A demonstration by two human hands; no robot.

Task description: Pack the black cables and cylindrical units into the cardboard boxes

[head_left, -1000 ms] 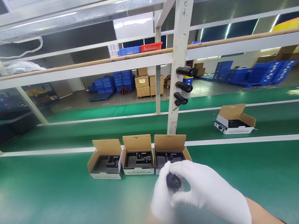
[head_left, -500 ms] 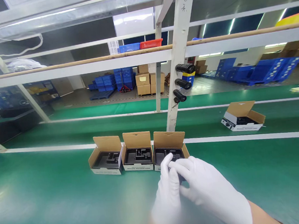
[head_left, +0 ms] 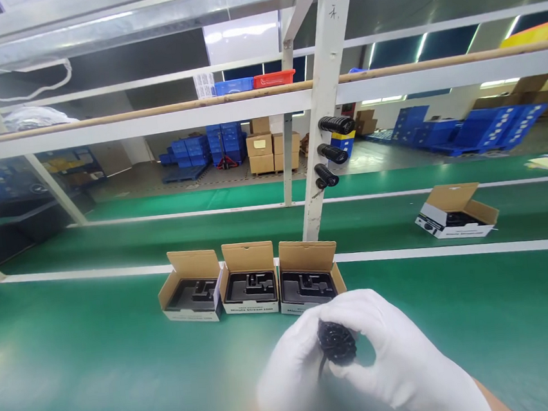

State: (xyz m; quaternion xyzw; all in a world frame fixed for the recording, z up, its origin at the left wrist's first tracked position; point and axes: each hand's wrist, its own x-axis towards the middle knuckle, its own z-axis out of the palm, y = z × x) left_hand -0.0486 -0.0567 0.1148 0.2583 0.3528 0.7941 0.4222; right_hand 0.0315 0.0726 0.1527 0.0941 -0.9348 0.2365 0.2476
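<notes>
And here we are at the green desk (head_left: 126,381), with the black round part (head_left: 337,343) up in the air between two white-gloved hands, just in front of the right-hand box of a row of three open boxes (head_left: 252,308). Its ridged end points back at the wearer, presumably so it can be looked at squarely. The boxes sit side by side, lids tipped away, which probably keeps their black trays (head_left: 292,290) easy to reach.

Now the hands! The right hand (head_left: 399,352) comes in from the lower right, thumb below, fingers arched over the top, clamped on the part, with a gap of green inside the curve. The left hand (head_left: 290,372) rests against the other side, blurred; its fingers are mostly hidden, so I can't tell how they close. A thin dark strand (head_left: 322,365) hangs between.
</notes>
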